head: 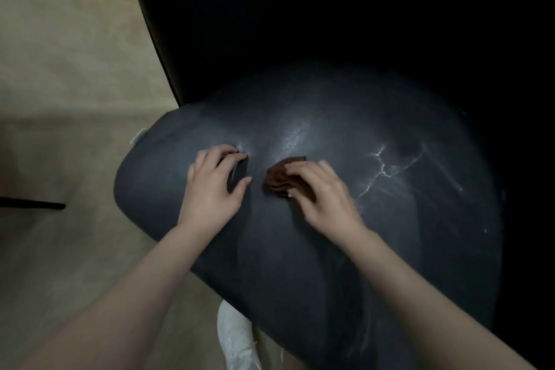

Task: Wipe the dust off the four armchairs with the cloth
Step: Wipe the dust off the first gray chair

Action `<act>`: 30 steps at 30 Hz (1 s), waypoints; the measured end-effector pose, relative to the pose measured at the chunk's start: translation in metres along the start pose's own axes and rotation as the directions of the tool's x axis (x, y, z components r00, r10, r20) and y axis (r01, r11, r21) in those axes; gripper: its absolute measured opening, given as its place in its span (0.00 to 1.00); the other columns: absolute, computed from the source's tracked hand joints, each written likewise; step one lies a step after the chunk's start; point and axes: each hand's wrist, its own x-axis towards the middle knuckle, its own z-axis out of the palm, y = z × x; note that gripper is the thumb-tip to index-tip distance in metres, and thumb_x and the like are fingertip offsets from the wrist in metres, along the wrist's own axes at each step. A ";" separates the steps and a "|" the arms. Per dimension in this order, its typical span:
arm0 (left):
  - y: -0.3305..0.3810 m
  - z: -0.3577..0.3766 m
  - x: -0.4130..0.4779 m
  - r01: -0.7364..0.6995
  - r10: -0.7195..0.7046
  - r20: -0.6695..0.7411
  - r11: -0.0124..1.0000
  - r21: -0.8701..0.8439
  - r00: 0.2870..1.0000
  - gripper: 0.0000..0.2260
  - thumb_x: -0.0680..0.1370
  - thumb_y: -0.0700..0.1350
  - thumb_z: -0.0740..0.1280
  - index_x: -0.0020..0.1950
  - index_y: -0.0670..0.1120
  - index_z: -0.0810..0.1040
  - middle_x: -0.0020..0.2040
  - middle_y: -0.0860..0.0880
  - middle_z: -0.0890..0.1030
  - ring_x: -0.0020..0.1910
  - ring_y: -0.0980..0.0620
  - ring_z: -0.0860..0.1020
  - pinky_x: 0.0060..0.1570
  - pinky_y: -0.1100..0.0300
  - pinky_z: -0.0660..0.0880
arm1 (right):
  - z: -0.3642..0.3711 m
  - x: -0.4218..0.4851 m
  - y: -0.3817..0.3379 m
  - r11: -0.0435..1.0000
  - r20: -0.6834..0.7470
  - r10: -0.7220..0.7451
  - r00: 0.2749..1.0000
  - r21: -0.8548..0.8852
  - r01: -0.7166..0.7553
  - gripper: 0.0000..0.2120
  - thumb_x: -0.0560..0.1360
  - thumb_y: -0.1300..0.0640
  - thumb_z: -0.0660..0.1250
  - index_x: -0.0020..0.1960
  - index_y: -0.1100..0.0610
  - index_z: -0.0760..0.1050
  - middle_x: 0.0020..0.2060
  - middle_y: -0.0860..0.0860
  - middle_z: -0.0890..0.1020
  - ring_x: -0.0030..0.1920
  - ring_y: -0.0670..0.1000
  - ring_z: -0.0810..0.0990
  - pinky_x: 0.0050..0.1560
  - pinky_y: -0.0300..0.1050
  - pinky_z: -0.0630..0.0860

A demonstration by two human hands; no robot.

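One cloth gripped in right hand fingers, one armchair (dust-streaked) clutched by left hand fingers.

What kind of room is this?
Probably an indoor sitting room: a dusty, dark padded armchair with a cloth on it, a pale beige floor, and another furniture leg at the left.

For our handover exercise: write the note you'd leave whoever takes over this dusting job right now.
Left hand grips a fold in the armchair seat.
Right hand holds the brown cloth bunched against the middle of the seat.
Done: wiping is under way here; how much is finished cannot be told.
Left: white dust streaks to the right of the cloth, and fainter smears towards the right edge. The other armchairs are out of view.
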 end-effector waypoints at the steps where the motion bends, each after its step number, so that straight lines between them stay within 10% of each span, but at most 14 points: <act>1: -0.001 -0.001 0.001 0.006 -0.006 0.013 1.000 -0.008 1.000 0.17 0.73 0.45 0.75 0.61 0.46 0.80 0.59 0.49 0.76 0.60 0.46 0.71 0.58 0.52 0.66 | -0.007 0.000 0.006 1.000 -0.001 0.022 1.000 -0.015 -0.022 0.12 0.73 0.62 0.69 0.57 0.60 0.78 0.54 0.52 0.82 0.53 0.57 0.78 0.59 0.39 0.69; 6: -0.002 -0.003 0.000 0.005 -0.004 0.030 0.999 -0.034 1.000 0.17 0.74 0.45 0.74 0.62 0.45 0.80 0.60 0.49 0.76 0.61 0.48 0.69 0.59 0.54 0.64 | -0.024 0.028 0.027 0.961 -0.203 0.246 0.948 -0.075 -0.265 0.12 0.73 0.63 0.69 0.57 0.61 0.78 0.53 0.56 0.82 0.52 0.60 0.77 0.57 0.47 0.69; 17: -0.011 -0.010 -0.040 0.051 -0.056 -0.112 0.997 -0.050 0.992 0.13 0.73 0.43 0.72 0.56 0.43 0.82 0.54 0.46 0.78 0.55 0.45 0.74 0.56 0.47 0.71 | -0.002 -0.026 -0.004 0.998 0.088 -0.059 0.994 -0.024 0.061 0.13 0.74 0.64 0.70 0.58 0.60 0.78 0.56 0.51 0.82 0.53 0.56 0.78 0.59 0.45 0.72; 23: -0.008 -0.005 -0.060 0.106 -0.114 -0.138 0.992 -0.064 0.984 0.13 0.72 0.42 0.73 0.56 0.43 0.83 0.55 0.46 0.77 0.56 0.43 0.74 0.57 0.45 0.72 | -0.006 -0.001 0.006 0.983 -0.183 0.181 0.966 0.002 -0.184 0.12 0.73 0.62 0.68 0.56 0.61 0.78 0.53 0.54 0.82 0.53 0.57 0.77 0.56 0.40 0.68; 30: -0.007 0.001 -0.073 0.135 -0.140 -0.160 0.990 -0.042 0.977 0.15 0.73 0.46 0.70 0.59 0.44 0.82 0.58 0.45 0.77 0.58 0.42 0.73 0.58 0.45 0.71 | 0.018 -0.037 -0.019 0.986 0.123 -0.167 0.978 0.024 0.166 0.13 0.74 0.63 0.71 0.58 0.59 0.78 0.55 0.51 0.82 0.52 0.57 0.78 0.57 0.43 0.72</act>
